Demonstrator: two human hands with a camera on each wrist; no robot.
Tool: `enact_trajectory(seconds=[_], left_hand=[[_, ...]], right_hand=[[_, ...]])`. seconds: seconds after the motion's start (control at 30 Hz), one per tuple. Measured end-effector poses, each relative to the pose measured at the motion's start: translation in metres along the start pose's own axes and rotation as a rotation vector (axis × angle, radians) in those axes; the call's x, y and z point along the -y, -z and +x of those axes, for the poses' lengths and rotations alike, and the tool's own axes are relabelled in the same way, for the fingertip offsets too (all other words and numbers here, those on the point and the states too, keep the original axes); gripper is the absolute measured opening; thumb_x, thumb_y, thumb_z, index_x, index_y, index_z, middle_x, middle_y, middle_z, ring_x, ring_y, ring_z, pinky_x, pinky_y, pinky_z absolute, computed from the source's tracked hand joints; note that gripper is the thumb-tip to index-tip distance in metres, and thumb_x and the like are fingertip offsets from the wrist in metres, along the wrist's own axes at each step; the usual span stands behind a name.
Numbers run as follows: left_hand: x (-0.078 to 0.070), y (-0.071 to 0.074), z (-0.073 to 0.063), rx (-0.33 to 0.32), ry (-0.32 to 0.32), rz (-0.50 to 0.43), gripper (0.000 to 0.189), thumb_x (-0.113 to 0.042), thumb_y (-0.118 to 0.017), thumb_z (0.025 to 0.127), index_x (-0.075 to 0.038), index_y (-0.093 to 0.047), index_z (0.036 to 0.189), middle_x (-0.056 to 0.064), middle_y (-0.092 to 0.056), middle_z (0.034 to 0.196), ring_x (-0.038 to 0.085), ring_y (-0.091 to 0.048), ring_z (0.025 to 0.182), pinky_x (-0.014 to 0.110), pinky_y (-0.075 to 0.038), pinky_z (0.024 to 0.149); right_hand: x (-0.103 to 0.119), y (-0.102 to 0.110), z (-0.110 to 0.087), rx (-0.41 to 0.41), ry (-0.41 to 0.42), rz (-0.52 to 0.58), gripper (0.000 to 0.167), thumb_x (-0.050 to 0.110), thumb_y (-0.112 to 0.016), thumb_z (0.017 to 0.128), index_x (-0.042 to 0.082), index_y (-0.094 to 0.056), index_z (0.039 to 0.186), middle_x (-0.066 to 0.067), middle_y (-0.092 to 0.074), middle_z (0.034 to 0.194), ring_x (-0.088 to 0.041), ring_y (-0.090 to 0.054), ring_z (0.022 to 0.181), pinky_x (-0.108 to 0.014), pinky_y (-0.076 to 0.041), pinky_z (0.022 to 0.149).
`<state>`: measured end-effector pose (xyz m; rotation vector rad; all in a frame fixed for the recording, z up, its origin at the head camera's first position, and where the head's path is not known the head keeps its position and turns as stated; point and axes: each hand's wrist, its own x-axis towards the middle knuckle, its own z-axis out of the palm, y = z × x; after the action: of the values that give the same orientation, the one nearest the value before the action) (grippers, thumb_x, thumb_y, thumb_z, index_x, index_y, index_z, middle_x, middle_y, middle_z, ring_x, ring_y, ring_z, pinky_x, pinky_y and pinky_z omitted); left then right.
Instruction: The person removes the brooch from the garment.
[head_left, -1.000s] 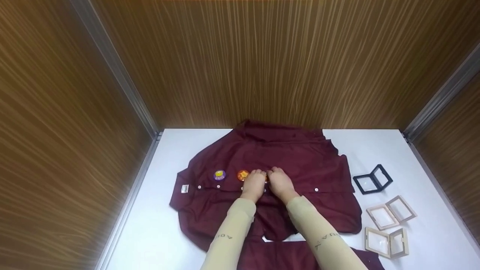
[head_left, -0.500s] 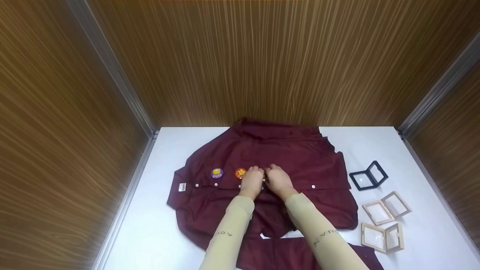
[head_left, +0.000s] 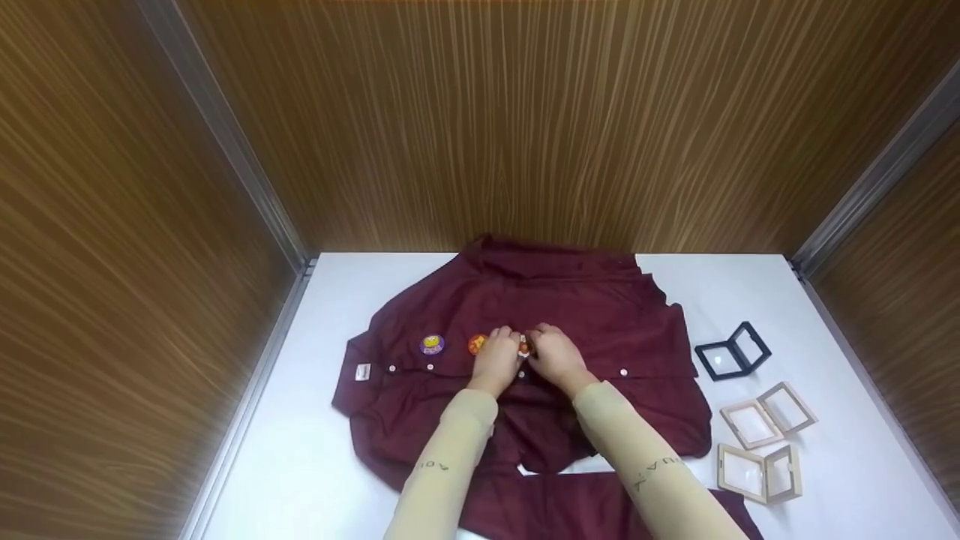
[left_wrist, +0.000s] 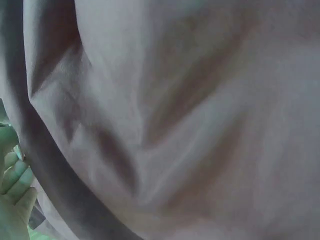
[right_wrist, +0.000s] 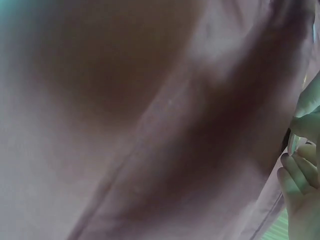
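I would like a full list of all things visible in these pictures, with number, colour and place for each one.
shirt: 1, dark red, spread on the middle of the table.
table: 1, white, set between wood-grain walls.
purple badge: 1, purple and yellow, on the shirt, far left of the row.
orange badge: 1, orange, on the shirt, beside the left hand.
small badge: 1, orange and white, between the two hands.
black frame case: 1, black, open, right of the shirt.
beige frame cases: 2, beige, open, near right side of the table.
left hand: 1, beige sleeve, fingers at the small badge.
right hand: 1, beige sleeve, fingers at the small badge.
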<state>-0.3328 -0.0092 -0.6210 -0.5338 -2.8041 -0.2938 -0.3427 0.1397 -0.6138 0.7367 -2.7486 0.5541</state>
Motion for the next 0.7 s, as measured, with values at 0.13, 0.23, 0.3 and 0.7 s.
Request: enact_trajectory(seconds=[0.13,0.23,0.3,0.7], left_hand=[[0.003,0.003,-0.001,-0.002,-0.023,-0.010,0.027,-0.020,-0.083,0.089,-0.004,-0.075,0.110,0.010,-0.072,0.104,0.029,-0.068,0.101,0.037,-0.058,0.094],[0.005,0.005,-0.001,-0.011,-0.045,-0.010,0.030,-0.022,-0.084,0.088,-0.004,-0.075,0.111,0.010,-0.072,0.105,0.029,-0.068,0.102,0.037,-0.058,0.096],[0.006,0.005,-0.001,-0.010,-0.058,-0.009,0.031,-0.023,-0.084,0.089,-0.005,-0.075,0.112,0.010,-0.072,0.106,0.028,-0.069,0.103,0.037,-0.057,0.097],[0.012,0.016,-0.003,0.009,-0.112,-0.007,0.031,-0.028,-0.079,0.094,-0.006,-0.076,0.116,0.009,-0.072,0.108,0.028,-0.068,0.104,0.041,-0.060,0.092]], right_hand=[[0.000,0.003,0.000,-0.001,0.012,0.014,0.022,-0.001,-0.082,0.078,-0.007,-0.073,0.097,-0.021,-0.070,0.094,-0.042,-0.068,0.089,-0.053,-0.058,0.086],[0.000,0.006,0.000,-0.010,0.030,0.010,0.023,0.000,-0.083,0.078,-0.007,-0.072,0.097,-0.020,-0.070,0.094,-0.041,-0.068,0.088,-0.053,-0.058,0.086],[0.000,0.008,0.000,-0.013,0.044,0.008,0.023,0.001,-0.083,0.078,-0.007,-0.072,0.097,-0.019,-0.070,0.093,-0.040,-0.068,0.088,-0.052,-0.058,0.086],[0.002,0.016,-0.006,-0.007,0.086,0.038,0.024,0.002,-0.078,0.082,-0.007,-0.073,0.103,-0.018,-0.072,0.098,-0.038,-0.069,0.093,-0.049,-0.058,0.090]])
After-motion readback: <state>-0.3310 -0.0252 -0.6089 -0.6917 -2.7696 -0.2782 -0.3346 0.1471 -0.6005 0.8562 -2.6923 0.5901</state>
